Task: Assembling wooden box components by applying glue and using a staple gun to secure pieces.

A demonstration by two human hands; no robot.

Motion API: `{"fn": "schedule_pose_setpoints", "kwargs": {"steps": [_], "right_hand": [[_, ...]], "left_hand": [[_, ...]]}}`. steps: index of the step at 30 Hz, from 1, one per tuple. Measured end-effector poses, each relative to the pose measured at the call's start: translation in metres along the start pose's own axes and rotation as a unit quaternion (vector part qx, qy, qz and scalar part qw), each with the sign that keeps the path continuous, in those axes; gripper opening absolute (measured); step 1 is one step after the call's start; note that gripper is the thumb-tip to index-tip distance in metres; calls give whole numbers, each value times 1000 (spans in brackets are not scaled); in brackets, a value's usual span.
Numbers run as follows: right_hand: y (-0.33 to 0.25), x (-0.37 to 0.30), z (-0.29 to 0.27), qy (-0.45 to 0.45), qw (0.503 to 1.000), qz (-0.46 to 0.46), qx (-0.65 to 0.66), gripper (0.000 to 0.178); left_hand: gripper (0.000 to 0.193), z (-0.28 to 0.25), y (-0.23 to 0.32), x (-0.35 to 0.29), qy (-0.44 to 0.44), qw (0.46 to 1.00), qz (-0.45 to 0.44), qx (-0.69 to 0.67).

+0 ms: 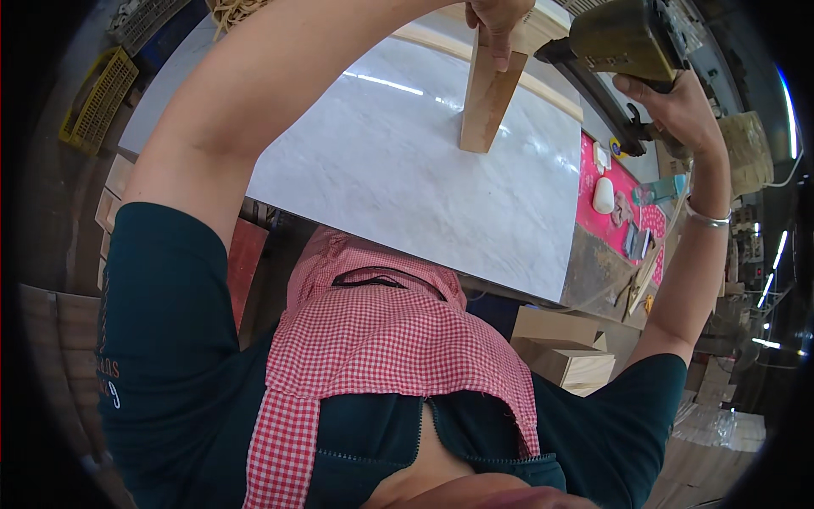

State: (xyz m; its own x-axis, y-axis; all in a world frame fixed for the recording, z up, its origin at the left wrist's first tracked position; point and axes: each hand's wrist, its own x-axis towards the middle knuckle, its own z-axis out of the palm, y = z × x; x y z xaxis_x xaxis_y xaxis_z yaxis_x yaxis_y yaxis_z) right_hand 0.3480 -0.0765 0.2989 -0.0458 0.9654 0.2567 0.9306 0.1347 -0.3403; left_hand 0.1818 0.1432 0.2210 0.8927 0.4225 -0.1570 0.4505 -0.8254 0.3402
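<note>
Wood piece (485, 106) and nail gun (615, 42) were close together near the upper edge, where the view cut much of the action short. The left hand (500, 21) gripped the piece from above, a finger or thumb pressed down along its face; the rest of that hand was lost past the frame, so how the other fingers sat could not be told. The piece stood on the white table (398, 187), its lower end toward the person and its top partly covered by the hand. The right hand (678, 110) was closed around the gun's handle (whether a finger lay on the trigger was hidden). The gun's nose pointed at the piece's upper right side, but whether they touched was hard to make out. Pale strips (555, 100) lay behind, partly blocked by the piece. At the right, a white bottle (604, 195) lay on a pink sheet (587, 174), beside small items too blurred to name. A yellow crate (97, 97) sat far left, near the dark rim.
</note>
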Motion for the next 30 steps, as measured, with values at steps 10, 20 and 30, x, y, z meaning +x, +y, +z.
{"fn": "schedule_pose_setpoints", "kwargs": {"steps": [10, 20, 30], "right_hand": [[1, 22, -5, -88, 995, -4, 51, 43], [10, 30, -23, -151, 987, 45, 33, 45], [14, 31, -23, -157, 984, 69, 56, 47]], "left_hand": [[66, 2, 1, 18, 12, 999, 20, 28], [65, 4, 14, 20, 37, 996, 27, 73], [64, 15, -12, 47, 46, 995, 83, 7]]}}
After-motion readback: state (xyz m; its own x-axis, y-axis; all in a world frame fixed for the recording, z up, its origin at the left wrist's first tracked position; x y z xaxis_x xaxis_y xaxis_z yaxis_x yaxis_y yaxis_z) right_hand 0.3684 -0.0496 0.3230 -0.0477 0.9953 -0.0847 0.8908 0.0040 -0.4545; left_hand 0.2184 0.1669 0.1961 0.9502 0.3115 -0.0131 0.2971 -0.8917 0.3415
